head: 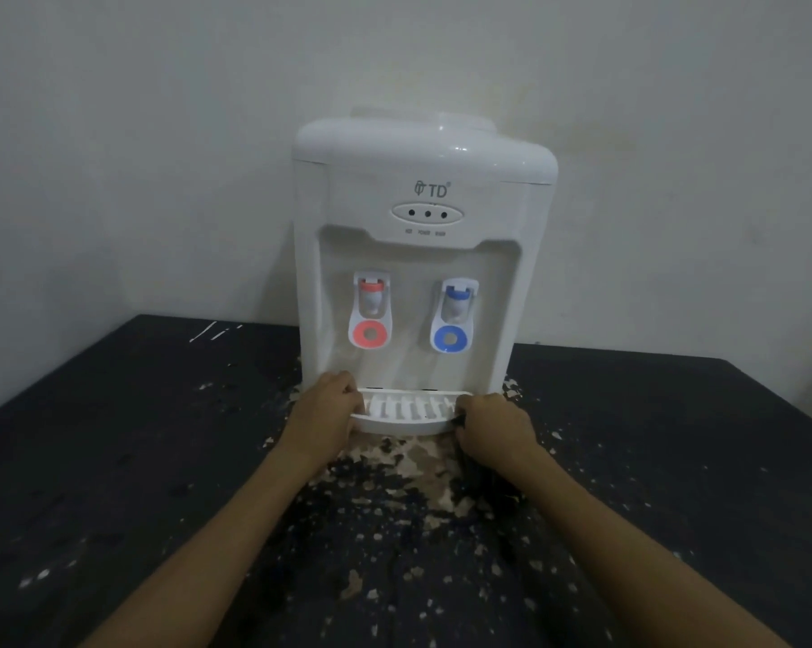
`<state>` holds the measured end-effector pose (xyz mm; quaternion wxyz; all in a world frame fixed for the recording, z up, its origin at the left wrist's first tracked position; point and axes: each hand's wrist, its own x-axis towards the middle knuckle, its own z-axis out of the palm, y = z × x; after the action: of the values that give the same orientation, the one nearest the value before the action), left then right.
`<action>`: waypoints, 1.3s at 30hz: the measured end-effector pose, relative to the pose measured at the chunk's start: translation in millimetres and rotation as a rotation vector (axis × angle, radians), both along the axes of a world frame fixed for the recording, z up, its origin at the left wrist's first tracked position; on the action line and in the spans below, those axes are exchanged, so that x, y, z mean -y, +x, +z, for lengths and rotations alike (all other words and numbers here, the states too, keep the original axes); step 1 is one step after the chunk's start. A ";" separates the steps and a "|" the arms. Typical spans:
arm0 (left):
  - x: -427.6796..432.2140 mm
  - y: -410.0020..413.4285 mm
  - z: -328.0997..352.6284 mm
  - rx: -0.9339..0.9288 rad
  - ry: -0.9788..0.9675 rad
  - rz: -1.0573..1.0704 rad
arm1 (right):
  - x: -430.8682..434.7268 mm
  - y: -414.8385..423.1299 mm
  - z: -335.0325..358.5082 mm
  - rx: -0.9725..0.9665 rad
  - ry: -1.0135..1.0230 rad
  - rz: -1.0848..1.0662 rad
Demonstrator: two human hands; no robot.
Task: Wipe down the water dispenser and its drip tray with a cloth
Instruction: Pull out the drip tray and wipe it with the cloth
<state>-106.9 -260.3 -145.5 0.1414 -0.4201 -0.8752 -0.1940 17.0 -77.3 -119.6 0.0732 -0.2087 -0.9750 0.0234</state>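
The fingers (348, 385) of both my hands are curled around the ends of the white slotted plastic drip tray (409, 416). My left hand (327, 411) grips its 9 o'clock end and my right hand (495, 425) grips its 3 o'clock end. The tray is at the foot of the white plastic tabletop water dispenser (423, 254), at 12 o'clock from me. The dispenser stands on a black table with flaked paint (114, 437).

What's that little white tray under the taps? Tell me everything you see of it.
The drip tray is white and plastic-looking, with a curved front rim and a slotted grille. It lies level at the foot of the water dispenser, below the red tap and blue tap, over the dark table. The left hand grips its left end, the right hand its right end.
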 end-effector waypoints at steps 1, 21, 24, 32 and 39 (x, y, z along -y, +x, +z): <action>-1.1 0.3 0.9 0.007 -0.012 0.009 | -0.8 -0.5 -0.5 -0.011 0.008 0.001; 42.4 41.6 22.6 0.092 0.045 -0.040 | 27.2 50.0 11.0 -0.063 0.023 0.056; 55.3 60.5 24.0 0.117 0.063 -0.054 | 38.4 69.3 21.2 -0.030 0.063 0.067; 91.3 118.3 16.7 0.184 0.078 -0.051 | 70.6 121.2 26.1 0.127 0.137 0.105; 103.9 141.8 7.0 0.227 -0.003 -0.072 | 83.1 142.5 12.5 0.218 0.108 0.111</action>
<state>34.9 -364.1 -138.4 0.0336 -0.4266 -0.8703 -0.2439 159.5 -160.4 -107.1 -0.0234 -0.1513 -0.9870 -0.0479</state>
